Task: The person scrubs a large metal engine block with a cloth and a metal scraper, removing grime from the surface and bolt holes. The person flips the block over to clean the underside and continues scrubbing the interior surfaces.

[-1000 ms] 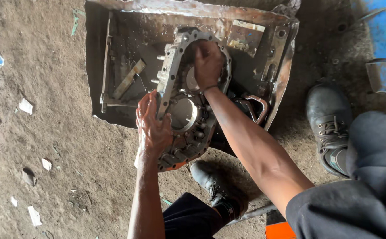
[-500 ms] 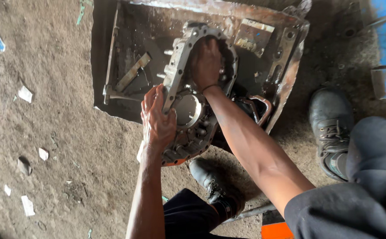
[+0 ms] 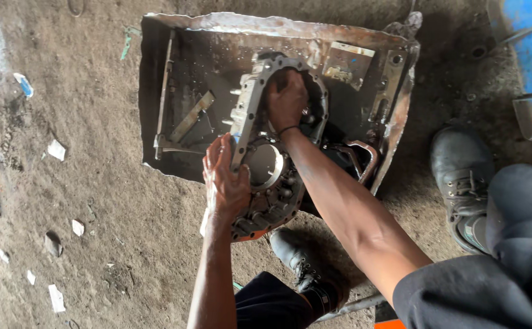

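Fingers of the left hand (image 3: pixel 224 183) wrap the near rim of a grey cast-metal housing with a round bore (image 3: pixel 267 164), standing tilted in a rusty, battered sheet-metal tray (image 3: pixel 278 27). Farther in, the right hand (image 3: pixel 286 100) clasps its inner edge, fingers curled.

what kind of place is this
Probably a rough vehicle repair workshop. The person's hands hold a greasy grey cast-metal gear housing over a dented, oil-stained metal wash tray, which sits on a dirty earthen floor littered with paper scraps, beside black work boots.
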